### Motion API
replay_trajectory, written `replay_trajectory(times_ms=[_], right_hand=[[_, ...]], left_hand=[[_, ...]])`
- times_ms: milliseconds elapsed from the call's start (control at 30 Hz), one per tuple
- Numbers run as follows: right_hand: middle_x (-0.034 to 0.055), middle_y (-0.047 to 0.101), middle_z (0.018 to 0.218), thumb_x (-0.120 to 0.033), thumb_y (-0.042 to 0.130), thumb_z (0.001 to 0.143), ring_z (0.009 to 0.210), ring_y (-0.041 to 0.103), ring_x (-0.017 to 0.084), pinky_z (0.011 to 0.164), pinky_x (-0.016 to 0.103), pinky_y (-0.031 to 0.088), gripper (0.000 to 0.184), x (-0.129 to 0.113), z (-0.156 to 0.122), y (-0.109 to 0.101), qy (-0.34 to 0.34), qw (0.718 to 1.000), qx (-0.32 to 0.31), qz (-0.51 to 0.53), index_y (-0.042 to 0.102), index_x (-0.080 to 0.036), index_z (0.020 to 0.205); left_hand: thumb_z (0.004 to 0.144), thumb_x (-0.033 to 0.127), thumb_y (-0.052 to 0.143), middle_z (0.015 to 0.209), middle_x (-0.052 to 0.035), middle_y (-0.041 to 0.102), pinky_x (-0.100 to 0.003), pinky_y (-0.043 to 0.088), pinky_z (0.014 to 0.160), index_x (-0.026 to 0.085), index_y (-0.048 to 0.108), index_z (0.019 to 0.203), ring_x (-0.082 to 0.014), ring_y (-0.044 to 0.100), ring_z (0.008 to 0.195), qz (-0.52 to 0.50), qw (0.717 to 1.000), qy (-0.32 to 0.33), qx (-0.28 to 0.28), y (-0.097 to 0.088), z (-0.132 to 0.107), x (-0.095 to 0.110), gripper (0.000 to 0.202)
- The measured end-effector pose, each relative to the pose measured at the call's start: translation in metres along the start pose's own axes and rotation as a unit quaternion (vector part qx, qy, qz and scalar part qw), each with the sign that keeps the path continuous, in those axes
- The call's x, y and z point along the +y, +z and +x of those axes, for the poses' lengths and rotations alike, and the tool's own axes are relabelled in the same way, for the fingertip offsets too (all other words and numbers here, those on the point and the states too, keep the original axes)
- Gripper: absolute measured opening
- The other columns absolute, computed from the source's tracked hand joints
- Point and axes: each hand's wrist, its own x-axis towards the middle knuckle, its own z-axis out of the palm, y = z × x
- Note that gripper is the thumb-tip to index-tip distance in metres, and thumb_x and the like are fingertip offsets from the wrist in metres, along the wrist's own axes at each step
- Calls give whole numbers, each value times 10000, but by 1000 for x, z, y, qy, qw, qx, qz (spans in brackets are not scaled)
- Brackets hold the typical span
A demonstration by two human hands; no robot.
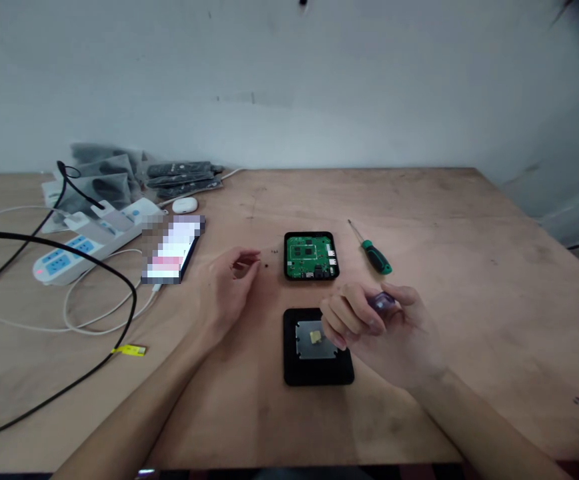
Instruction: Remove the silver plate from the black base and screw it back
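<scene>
While the right hand curls around a purple object, left hand fingertips slightly parted, tiny dark parts just beside them, circuit board beyond the right grip, black cover partly hidden by it.

A pale grey wall fills the upper part of the frame, lightly scuffed near upper centre. Below spreads a brown table, its right edge slanting down toward the frame's right side. The light is soft.
</scene>
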Motion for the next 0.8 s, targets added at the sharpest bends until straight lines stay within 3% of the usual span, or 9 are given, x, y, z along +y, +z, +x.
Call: replay_trajectory(times_ms=[233, 567, 800], right_hand=[[-4, 316, 645, -530, 418, 1054, 638, 294, 213, 664, 376, 345, 492, -1, 0, 1, -3, 1000, -1, -5, 522, -239, 671], [-5, 324, 653, -538, 442, 1060, 641, 305, 207, 662, 373, 346, 494, 0, -1, -1, 3, 1000, 1, 1, 540, -234, 683], [-5, 336, 649, -544, 481, 1052, 637, 310, 205, 656, 372, 354, 492, -1, -1, -2, 8, 1000, 5, 0, 544, -237, 674]], left_hand=[[1025, 238, 705, 1067, -39, 831, -356, 630, 880, 224, 797, 1127, -205, 770, 922, 20, 999, 29, -28, 2, -1, -3, 138], [1026, 225, 686, 1126, -62, 834, -408, 637, 948, 225, 798, 1156, -237, 775, 994, 49, 997, 47, -26, 4, -2, -4, 172], [1019, 221, 696, 1112, -58, 835, -401, 640, 930, 235, 796, 1184, -236, 777, 981, 52, 997, 53, -30, 3, -2, -4, 194]])
